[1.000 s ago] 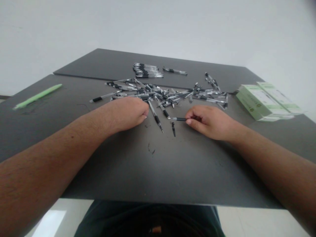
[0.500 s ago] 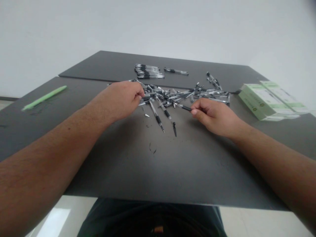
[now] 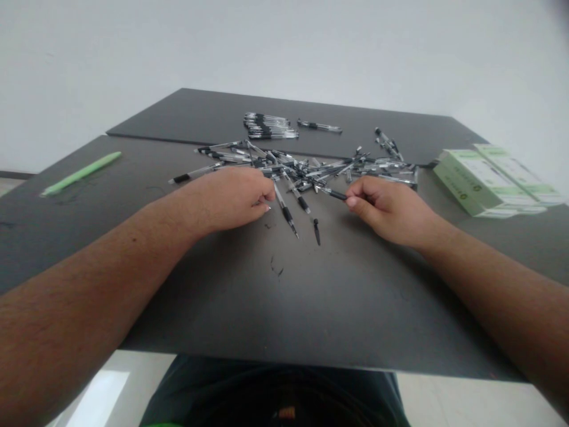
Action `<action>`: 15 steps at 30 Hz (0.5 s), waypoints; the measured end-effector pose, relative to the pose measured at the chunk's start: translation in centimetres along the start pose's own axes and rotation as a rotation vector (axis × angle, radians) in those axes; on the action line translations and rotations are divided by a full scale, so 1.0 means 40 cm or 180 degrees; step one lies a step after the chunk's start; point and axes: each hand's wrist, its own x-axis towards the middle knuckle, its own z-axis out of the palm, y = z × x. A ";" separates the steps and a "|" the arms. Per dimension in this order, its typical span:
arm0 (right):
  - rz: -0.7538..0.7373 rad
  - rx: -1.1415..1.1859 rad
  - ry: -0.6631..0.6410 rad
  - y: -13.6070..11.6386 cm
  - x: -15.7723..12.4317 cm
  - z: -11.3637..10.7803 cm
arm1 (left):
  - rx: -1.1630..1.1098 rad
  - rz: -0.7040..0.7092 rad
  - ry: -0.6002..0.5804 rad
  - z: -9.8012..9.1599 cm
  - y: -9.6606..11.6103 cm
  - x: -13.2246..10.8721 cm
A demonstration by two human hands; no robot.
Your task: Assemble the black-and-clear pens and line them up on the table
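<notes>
My left hand point(image 3: 242, 196) is closed low over the near edge of a loose pile of pens point(image 3: 306, 172). A small silver pen tip point(image 3: 269, 207) shows at its thumb, between the curled fingers and the table. My right hand point(image 3: 386, 207) pinches the end of a clear pen with a black grip point(image 3: 335, 194), whose other end reaches into the pile. Between my hands lie an uncapped pen point(image 3: 287, 210), another clear barrel with a black grip point(image 3: 302, 203) and a black pen cap point(image 3: 316, 231).
Behind the pile, a row of pens point(image 3: 271, 126) lies side by side, with a single pen point(image 3: 319, 126) beside it. A few pens point(image 3: 389, 144) lie farther right. Green and white boxes point(image 3: 489, 181) stand at right. A light green pen-like stick point(image 3: 82, 173) lies at left on the dark table point(image 3: 311, 308).
My left hand has moved from the pile toward me and slightly right, down onto the silver pen tip. My right hand keeps its hold on the pen and has hardly moved.
</notes>
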 end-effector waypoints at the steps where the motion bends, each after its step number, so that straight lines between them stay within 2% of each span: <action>1: -0.0002 -0.0002 -0.0004 0.000 0.000 0.001 | -0.0025 0.0033 -0.0016 0.004 -0.001 0.000; 8: 0.0021 -0.0030 -0.0017 -0.003 0.000 -0.002 | -0.0246 0.0190 0.0087 0.025 -0.011 0.007; 15: 0.0029 -0.0022 -0.0064 -0.008 0.000 -0.005 | 0.0009 0.0153 0.0118 0.044 -0.013 0.014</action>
